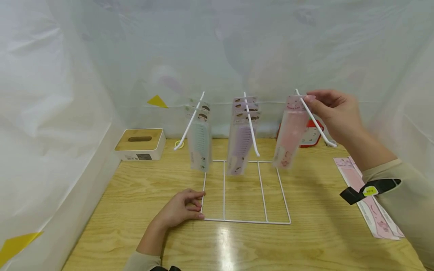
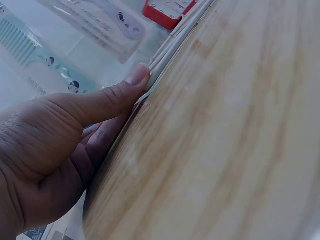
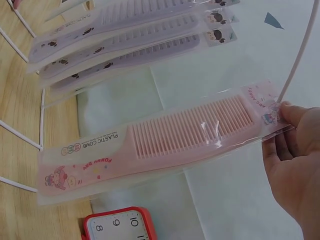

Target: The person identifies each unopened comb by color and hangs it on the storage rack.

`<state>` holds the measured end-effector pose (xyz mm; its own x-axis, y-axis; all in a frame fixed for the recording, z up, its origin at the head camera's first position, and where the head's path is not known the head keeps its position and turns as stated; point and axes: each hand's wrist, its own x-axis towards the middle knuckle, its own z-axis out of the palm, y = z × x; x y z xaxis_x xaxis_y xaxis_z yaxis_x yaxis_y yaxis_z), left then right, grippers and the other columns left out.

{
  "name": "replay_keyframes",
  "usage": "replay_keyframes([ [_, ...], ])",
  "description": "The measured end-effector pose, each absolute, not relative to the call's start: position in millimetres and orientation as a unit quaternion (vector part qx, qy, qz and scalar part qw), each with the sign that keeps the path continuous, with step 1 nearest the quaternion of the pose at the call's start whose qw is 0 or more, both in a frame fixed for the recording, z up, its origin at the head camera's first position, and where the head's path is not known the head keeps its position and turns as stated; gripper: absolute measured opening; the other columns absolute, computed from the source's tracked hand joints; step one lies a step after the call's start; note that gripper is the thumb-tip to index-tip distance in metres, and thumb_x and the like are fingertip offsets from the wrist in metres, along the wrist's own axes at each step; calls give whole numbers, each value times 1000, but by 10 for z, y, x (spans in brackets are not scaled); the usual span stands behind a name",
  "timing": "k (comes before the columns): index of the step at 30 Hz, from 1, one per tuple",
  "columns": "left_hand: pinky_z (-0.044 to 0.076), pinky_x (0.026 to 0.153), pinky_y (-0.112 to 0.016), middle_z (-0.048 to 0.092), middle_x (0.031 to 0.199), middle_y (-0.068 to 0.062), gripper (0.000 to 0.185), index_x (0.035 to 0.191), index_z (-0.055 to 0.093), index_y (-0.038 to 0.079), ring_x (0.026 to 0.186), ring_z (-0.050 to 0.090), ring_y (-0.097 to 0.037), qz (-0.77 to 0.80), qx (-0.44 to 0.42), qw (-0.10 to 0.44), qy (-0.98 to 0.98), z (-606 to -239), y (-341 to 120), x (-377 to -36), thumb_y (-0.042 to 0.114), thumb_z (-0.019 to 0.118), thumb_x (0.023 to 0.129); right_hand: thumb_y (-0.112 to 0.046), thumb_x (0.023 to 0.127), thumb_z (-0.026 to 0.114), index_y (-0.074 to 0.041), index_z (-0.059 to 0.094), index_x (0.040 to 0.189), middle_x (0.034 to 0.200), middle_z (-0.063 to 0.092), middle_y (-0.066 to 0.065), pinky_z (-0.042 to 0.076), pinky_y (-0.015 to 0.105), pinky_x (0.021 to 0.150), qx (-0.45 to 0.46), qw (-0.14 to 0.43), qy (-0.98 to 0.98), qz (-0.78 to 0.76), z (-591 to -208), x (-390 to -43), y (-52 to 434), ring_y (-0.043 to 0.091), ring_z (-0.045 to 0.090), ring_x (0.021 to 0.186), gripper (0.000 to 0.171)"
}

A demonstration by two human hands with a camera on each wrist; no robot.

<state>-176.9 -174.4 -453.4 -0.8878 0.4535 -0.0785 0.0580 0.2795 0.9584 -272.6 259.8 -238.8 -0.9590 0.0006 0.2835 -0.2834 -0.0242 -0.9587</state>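
My right hand (image 1: 339, 113) pinches the top corner of a packaged pink comb (image 3: 190, 130) between thumb and fingers. That package hangs on the right prong (image 1: 315, 122) of a white wire rack (image 1: 244, 221). Down at the rack's front left corner, my left hand (image 1: 181, 209) holds the base wire, thumb at the corner and index finger on the side wire. Several packaged purple combs (image 1: 242, 139) hang from the middle prong (image 1: 251, 131). On the left prong (image 1: 190, 124) hang packaged green combs (image 1: 200, 143).
More pink comb packages (image 1: 376, 210) lie overlapping on the table (image 1: 135, 226) at the right. Behind the rack stands a red-framed clock (image 1: 311, 135). A white tissue box with a wooden lid (image 1: 139, 145) sits back left, near a small yellow ring (image 1: 179, 144). White sheeting (image 1: 217, 56) encloses the table.
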Motion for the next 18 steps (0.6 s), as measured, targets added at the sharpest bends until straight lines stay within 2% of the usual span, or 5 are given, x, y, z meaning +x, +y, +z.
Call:
replay_keyframes([
  [10,61,89,-24,56,110,-19,73,140,54,-5,102,64,-24,580,166,178,777,-4550,-1742,-1785,5,86,75,-4,89,73,-1,73,112,95,74,1,62,18,81,146,84,-655,737,-2384,-2763,2645,11,71,87,24],
  [18,61,90,-24,57,110,-18,73,139,54,-5,103,65,-25,577,163,177,780,-4545,-1746,-1777,6,87,75,5,88,71,1,71,118,101,77,1,60,17,86,167,84,-656,731,-2408,-2735,2787,10,73,93,30],
])
